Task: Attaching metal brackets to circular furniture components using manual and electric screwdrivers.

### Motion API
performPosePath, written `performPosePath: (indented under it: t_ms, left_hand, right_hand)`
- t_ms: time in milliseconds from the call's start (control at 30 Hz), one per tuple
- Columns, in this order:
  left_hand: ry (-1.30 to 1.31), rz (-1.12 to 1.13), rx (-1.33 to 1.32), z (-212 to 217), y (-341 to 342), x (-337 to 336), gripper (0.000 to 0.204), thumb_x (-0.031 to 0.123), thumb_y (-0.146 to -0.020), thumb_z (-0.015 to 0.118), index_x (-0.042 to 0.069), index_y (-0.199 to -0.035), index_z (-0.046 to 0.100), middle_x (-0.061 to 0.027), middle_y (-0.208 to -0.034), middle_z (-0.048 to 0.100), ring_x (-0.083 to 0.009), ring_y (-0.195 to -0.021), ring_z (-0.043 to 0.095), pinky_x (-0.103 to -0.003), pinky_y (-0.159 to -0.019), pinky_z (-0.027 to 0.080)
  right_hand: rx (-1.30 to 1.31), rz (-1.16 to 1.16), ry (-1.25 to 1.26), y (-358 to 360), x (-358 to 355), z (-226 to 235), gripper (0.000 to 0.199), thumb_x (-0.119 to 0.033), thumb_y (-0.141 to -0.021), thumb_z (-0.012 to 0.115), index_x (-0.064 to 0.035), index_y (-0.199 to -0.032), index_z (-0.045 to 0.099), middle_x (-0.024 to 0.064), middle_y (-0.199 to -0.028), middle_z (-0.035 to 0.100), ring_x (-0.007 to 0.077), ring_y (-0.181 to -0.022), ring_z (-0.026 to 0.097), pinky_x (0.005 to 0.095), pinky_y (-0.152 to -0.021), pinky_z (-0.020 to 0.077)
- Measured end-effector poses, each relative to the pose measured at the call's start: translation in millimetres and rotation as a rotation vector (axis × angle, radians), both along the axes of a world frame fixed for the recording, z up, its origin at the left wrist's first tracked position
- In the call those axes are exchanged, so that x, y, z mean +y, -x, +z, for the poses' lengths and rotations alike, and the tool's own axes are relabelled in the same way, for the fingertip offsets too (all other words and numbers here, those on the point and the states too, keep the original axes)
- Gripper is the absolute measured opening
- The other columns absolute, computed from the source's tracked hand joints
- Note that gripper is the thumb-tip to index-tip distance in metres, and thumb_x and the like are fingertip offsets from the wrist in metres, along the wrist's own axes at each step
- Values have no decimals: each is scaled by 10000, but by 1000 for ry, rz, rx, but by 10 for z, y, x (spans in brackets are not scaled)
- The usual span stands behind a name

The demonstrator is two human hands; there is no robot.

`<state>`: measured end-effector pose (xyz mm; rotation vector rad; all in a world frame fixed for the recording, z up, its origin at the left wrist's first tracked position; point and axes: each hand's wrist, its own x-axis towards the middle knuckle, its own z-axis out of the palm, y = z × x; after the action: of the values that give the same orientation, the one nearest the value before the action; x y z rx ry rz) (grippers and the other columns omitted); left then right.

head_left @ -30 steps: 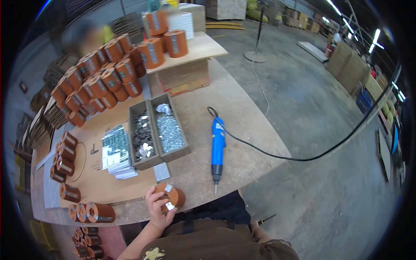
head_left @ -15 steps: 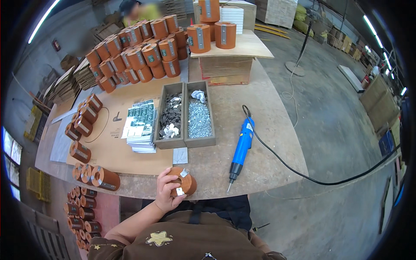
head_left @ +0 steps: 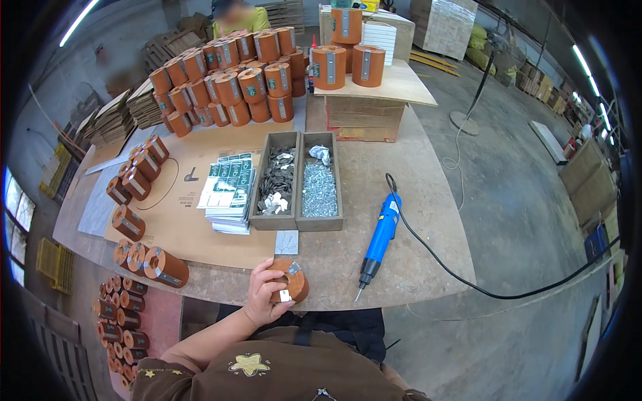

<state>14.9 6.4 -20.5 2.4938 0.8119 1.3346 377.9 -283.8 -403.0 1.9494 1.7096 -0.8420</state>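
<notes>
At the front edge of the table, my left hand grips an orange-brown wooden cylinder by its rim, fingers curled into the round hole. Two small pale metal pieces show on the cylinder's end face. My right hand is out of view; only a bit of that arm shows beside my shirt. A blue electric screwdriver lies to the right of the held cylinder, its bit toward me. Beyond the cylinder stand two wooden troughs: one holds dark flat pieces, the other silvery screws.
A stack of printed leaflets rests on a cardboard sheet. Many similar cylinders are piled at the back left, others along the left edge. A board on a box bears more cylinders. The screwdriver's black cable trails off right. Another person is behind the pile.
The whole scene has shifted slightly right and the far side lower as my head moved. My left hand keeps its hold on the cylinder, with little other difference.
</notes>
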Motion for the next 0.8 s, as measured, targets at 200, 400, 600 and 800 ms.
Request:
performPosePath:
  t_ms: [200, 400, 600, 800]
  left_hand:
    - [9, -14, 8, 44, 13, -15, 394, 259, -672, 727, 88, -930, 482, -123, -1059, 482, -391, -1084, 427, -495, -937, 354]
    - [8, -16, 14, 50, 10, -8, 403, 252, -662, 733, 87, -929, 480, -125, -1060, 481, -391, -1085, 427, -493, -936, 355]
    - [16, -1, 17, 58, 1, -40, 399, 248, -661, 735, 89, -924, 479, -120, -1057, 485, -391, -1088, 428, -485, -935, 355]
    - [12, -8, 16, 45, 17, -22, 408, 243, -650, 741, 93, -927, 482, -117, -1058, 489, -390, -1088, 432, -485, -933, 357]
  right_hand:
    - [24, -77, 44, -34, 21, 43, 567, -275, -758, 559, -110, -1281, 414, 100, -1273, 467, 255, -1231, 371, 439, -937, 372]
    - [45, -178, 70, -45, 108, 99, 572, -271, -750, 569, -106, -1277, 419, 105, -1262, 476, 258, -1219, 388, 432, -932, 381]
    - [74, -274, 124, -48, 20, 143, 578, -267, -741, 580, -103, -1273, 424, 110, -1252, 485, 261, -1207, 404, 424, -926, 389]
    - [93, -382, 153, -55, 67, 254, 583, -263, -733, 590, -99, -1269, 428, 114, -1242, 495, 264, -1195, 420, 416, -920, 398]
